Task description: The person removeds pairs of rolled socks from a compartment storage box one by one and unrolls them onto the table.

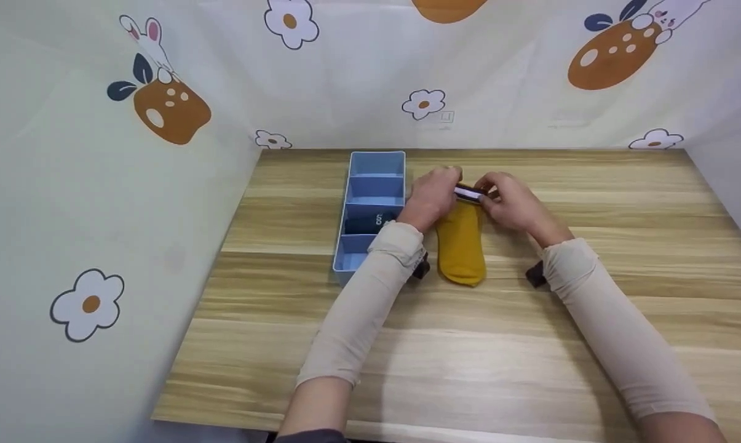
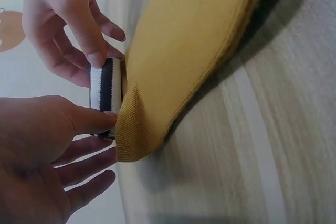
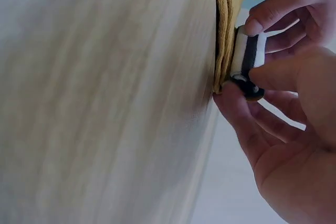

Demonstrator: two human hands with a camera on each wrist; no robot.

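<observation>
A mustard-yellow sock lies flat on the wooden table, toe toward me, its cloth stacked in several layers in the right wrist view. At its far end sits a folded knit band with black and white stripes. My left hand pinches one end of this band, thumb on top, with its other fingers spread in the left wrist view. Opposite it, my right hand grips the other end between thumb and fingers, one fingertip low by the yellow layers. Both hands hide part of the band in the head view.
Left of the sock stands a light-blue box divided into compartments, one of which holds a dark rolled item with pale lettering. My left forearm passes over its near corner. A patterned curtain hangs behind the table.
</observation>
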